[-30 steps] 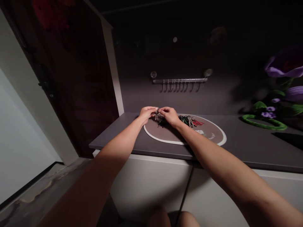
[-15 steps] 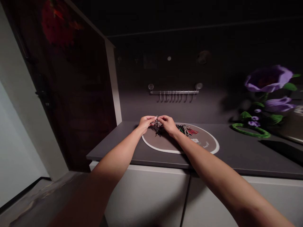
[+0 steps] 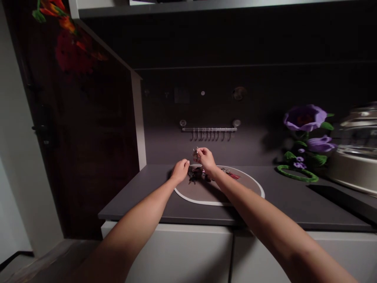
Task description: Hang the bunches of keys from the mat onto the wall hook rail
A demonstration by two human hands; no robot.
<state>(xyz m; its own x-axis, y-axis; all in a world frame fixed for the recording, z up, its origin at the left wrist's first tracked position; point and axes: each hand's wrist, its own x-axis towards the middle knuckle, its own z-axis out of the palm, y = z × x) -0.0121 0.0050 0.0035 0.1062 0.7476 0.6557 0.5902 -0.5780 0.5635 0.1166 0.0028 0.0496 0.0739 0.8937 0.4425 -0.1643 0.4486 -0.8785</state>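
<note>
My right hand (image 3: 205,159) is closed in a pinch on a small bunch of keys (image 3: 196,154), holding it by its metal ring above the mat. More keys and key rings (image 3: 194,173) lie in a dark heap on the oval brown mat (image 3: 191,194) with a white border. A red tag or tassel (image 3: 233,175) shows at the heap's right side, partly behind my right wrist. My left hand (image 3: 180,171) is low at the mat's left edge, its fingers curled together. Nothing shows between those fingers, though the palm side is hidden.
On the wall behind my hands is a clear rail (image 3: 209,129) with several hooks. To the right stand purple fabric flowers (image 3: 306,118) with a green ring base (image 3: 297,175), and a beige appliance (image 3: 353,165). An overhead shelf (image 3: 224,6) crosses the top; a dark door (image 3: 94,157) is left.
My hands, together on the keys before, are now apart. The left has let go and moved down and left; the right holds the keys up. The view has tilted upward.
</note>
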